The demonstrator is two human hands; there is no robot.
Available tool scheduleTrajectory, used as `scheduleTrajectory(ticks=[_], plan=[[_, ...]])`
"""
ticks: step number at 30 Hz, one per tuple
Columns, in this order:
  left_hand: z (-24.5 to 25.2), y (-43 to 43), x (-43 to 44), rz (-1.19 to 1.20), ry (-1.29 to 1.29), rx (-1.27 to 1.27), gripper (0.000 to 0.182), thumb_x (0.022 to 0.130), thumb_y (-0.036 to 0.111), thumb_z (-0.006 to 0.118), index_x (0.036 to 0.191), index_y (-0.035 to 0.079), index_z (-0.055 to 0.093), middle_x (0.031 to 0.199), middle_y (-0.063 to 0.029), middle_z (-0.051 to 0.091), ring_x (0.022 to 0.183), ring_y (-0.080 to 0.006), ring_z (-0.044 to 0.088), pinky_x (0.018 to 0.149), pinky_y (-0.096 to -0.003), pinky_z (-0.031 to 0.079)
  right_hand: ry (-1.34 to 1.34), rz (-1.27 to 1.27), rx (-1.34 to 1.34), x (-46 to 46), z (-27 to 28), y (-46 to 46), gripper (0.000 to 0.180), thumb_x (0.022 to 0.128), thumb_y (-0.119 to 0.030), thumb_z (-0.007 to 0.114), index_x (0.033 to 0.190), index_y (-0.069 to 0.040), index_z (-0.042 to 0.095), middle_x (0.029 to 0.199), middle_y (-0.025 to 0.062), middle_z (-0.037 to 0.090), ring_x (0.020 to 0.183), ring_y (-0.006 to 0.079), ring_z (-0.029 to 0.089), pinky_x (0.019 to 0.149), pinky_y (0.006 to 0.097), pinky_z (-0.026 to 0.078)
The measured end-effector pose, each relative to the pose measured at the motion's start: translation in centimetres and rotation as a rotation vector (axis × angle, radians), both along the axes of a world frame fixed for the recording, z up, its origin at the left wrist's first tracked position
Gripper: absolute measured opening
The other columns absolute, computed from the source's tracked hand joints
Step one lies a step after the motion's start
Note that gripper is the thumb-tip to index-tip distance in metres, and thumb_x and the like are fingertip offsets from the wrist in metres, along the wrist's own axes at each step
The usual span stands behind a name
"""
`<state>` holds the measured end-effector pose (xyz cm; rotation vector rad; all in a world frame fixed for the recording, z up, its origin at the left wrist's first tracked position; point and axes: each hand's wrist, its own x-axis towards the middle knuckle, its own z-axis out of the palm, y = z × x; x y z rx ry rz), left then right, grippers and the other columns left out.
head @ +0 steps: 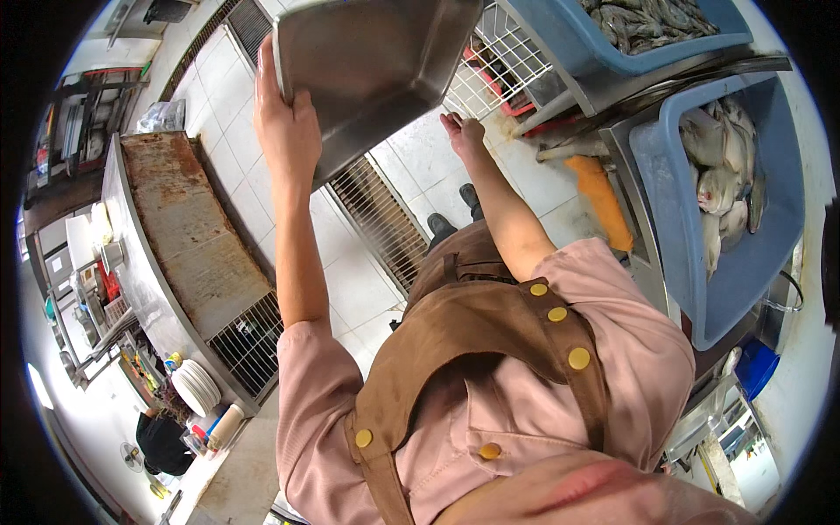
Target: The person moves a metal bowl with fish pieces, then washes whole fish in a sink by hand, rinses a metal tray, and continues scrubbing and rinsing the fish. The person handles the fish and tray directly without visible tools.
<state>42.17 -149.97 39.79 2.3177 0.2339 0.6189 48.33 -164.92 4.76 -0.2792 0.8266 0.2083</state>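
Note:
My left hand (pixel 285 125) grips the near-left edge of a deep stainless steel pan (pixel 361 65). The thumb lies along one side of the edge and the fingers along the other. Held out in front of me and tilted, the pan runs past the top of the picture. My right hand (pixel 464 134) is just below the pan's lower right corner, its fingers loosely curled and a little apart. Nothing shows in that hand. Behind it are a white wire basket (pixel 505 65) and the white tiled floor (pixel 426 157).
Two blue plastic tubs stand on my right: one holds shrimp (pixel 646 25), the other whole fish (pixel 725 157). An orange cloth (pixel 600 197) hangs below. A floor drain grate (pixel 384 216) crosses ahead. On my left runs a counter with a rusty top (pixel 177 210) and stacked white plates (pixel 195 387).

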Motion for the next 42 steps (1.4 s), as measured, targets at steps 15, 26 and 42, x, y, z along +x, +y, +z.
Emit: scheduleTrajectory(ticks=[15,26,42], plan=[[-16.5,-5.5,12.3,-0.003,0.165,-0.296,0.072,0.065,-0.004,0.043,0.134,0.001,0.024,0.116,-0.0261,0.037,0.107,-0.0397,0.040,0.096,-0.0418,0.031,-0.061,0.043,0.032,-1.2,-1.7,0.3,0.030,0.091,-0.010,0.030,0.120,-0.003,0.027,0.111,0.0173,0.043,0.089,0.0241,0.053,0.075,0.0416,0.051],[-25.1,-13.4,21.1,-0.194,0.492,-0.068,0.098,0.069,0.025,0.066,0.140,0.013,0.000,0.142,-0.0248,0.005,0.131,-0.0409,0.009,0.103,-0.0513,0.017,-0.011,-0.043,-0.154,2.2,1.5,-3.7,0.010,0.083,-0.002,0.035,0.089,0.003,0.040,0.076,0.0149,0.047,0.058,0.0259,0.052,0.062,0.0484,0.054],[-25.3,-12.0,17.5,-0.035,0.489,-0.075,0.061,0.071,0.006,0.048,0.129,-0.001,0.029,0.115,-0.0278,0.046,0.109,-0.0390,0.046,0.092,-0.0402,0.038,-0.060,0.064,-0.288,0.9,1.0,-10.1,0.017,0.082,0.002,0.033,0.095,0.000,0.042,0.082,0.0142,0.053,0.057,0.0209,0.053,0.061,0.0447,0.055]])
